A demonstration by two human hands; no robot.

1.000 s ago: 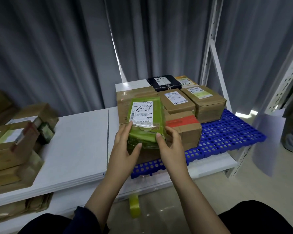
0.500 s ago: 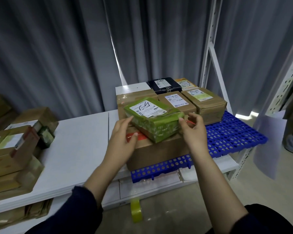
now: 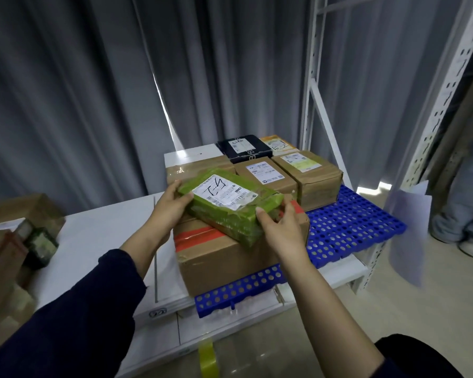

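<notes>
A green plastic-wrapped parcel (image 3: 230, 211) with a white shipping label lies flat on top of a brown cardboard box (image 3: 230, 257) sealed with red tape. My left hand (image 3: 170, 208) grips the parcel's left end, thumb on top. My right hand (image 3: 279, 227) grips its right front corner. The box stands on a blue perforated pallet (image 3: 350, 227) on a low white shelf.
Behind the box stand more cardboard boxes (image 3: 309, 175), a black parcel (image 3: 243, 148) and a yellow one (image 3: 279, 144). Several boxes (image 3: 22, 227) lie on the white table at left. White rack uprights (image 3: 311, 85) rise at right. A person's legs (image 3: 464, 214) stand at far right. Grey curtain behind.
The green parcel went from upright in front of me to lying flat on the red-taped box. Both hands moved forward with it and still hold its ends.
</notes>
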